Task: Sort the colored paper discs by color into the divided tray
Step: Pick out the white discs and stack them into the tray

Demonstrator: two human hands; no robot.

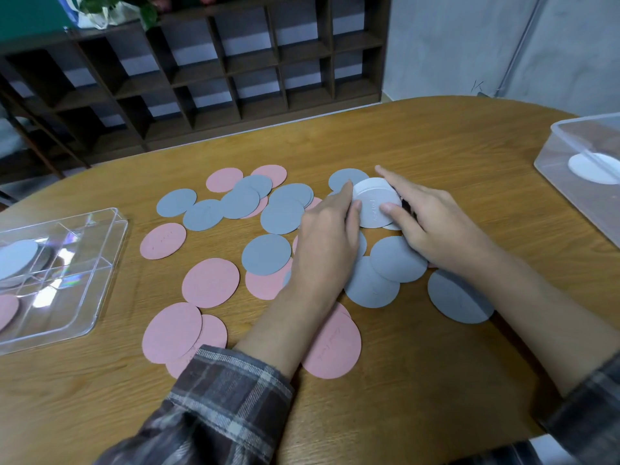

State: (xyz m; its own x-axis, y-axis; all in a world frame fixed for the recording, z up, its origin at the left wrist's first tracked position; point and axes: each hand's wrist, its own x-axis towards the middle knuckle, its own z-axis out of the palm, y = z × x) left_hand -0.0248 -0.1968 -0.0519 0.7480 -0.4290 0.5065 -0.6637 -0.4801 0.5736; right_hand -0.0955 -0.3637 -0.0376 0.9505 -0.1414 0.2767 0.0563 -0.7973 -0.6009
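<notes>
Two hands, left hand (pixel 327 236) and right hand (pixel 432 226), pinch one white disc (pixel 375 203) by its edges, probably to lift it clear of roughly twelve grey discs (pixel 266 254) and ten pink discs (pixel 210 282) overlapping on the table (pixel 402 380), while the divided tray (pixel 77 297), far left, shows grey and pink in separate compartments.

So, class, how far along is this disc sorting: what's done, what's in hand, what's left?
Done: the divided tray holds grey discs in one compartment and a pink disc in another; a white disc lies in the clear box. In hand: the left hand and right hand grip a white stack between them. Left: many loose pink discs and loose grey discs lie scattered, some overlapping, on the table.
</notes>
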